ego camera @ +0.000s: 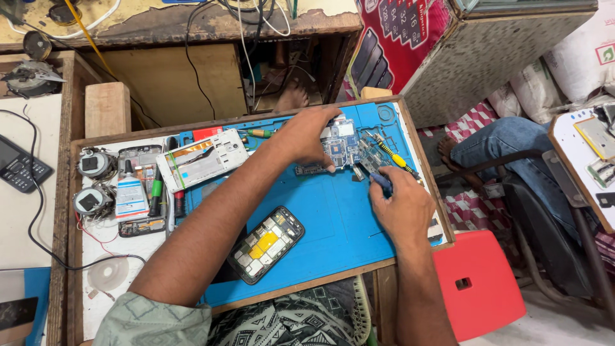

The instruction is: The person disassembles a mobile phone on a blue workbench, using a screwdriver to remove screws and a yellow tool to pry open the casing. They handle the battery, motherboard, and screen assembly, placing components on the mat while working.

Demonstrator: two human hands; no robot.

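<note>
Two bare hands are at work over the blue mat (333, 218) that covers most of the wooden tray-table (75, 211). Near the mat's far right corner lies one circuit board (343, 146), blue-green, flat on the mat. The left hand (309, 136) reaches across from the near left, forearm stretched diagonally over the mat, palm down, fingers spread and pressing on the board's left part to pin it. The right hand (402, 208) comes up from the near right edge, fingers curled closed around one dark blue-handled tool (380, 182), whose tip points at the board's near right side; I cannot tell whether the tip touches.

One yellow-handled screwdriver (397, 157) lies just beyond the board, toward the right edge. One opened phone body (267, 243) with yellow inside rests near the mat's front edge, well apart from both hands. One white phone frame (202, 159) lies tilted at the mat's far left corner. Off the mat, along the left edge, sit two round grey parts (95, 182) and one small white bottle (131, 195).
</note>
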